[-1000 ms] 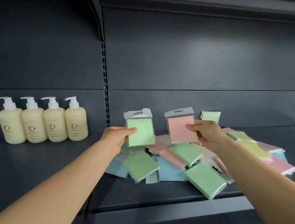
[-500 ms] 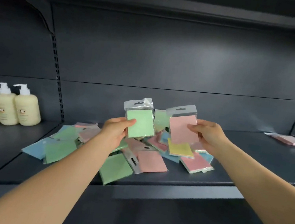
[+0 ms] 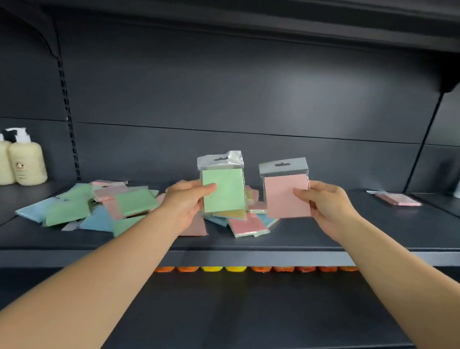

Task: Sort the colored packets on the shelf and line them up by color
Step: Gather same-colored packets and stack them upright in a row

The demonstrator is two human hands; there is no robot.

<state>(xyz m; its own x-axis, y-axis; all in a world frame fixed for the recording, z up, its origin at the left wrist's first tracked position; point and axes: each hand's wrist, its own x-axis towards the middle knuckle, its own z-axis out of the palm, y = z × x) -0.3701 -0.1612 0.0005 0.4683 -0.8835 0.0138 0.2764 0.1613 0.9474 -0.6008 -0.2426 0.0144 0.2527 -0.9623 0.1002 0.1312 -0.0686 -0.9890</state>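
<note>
Now we hold two packets up clear of the shelf [image 3: 315, 243]: our left hand [image 3: 184, 200] pinches a green packet [image 3: 224, 188] by its lower left corner, thumb across the front, and our right hand [image 3: 325, 204] grips a pink packet [image 3: 286, 195] by its right edge. Compared with a second ago, both packets stay in the same grips, but our view has swung right, so the lotion bottles [image 3: 4, 160] now sit far off at 9 o'clock and a lone pink packet lying flat [image 3: 399, 199] shows at 3 o'clock on the shelf. The mixed pile [image 3: 99, 206] of green, blue, pink and yellow packets lies unsorted beneath our hands, spreading toward 9 o'clock. We judge the sorting has barely begun; the held pink one probably belongs by that packet at 3 o'clock, and the green needs its own spot.
</note>
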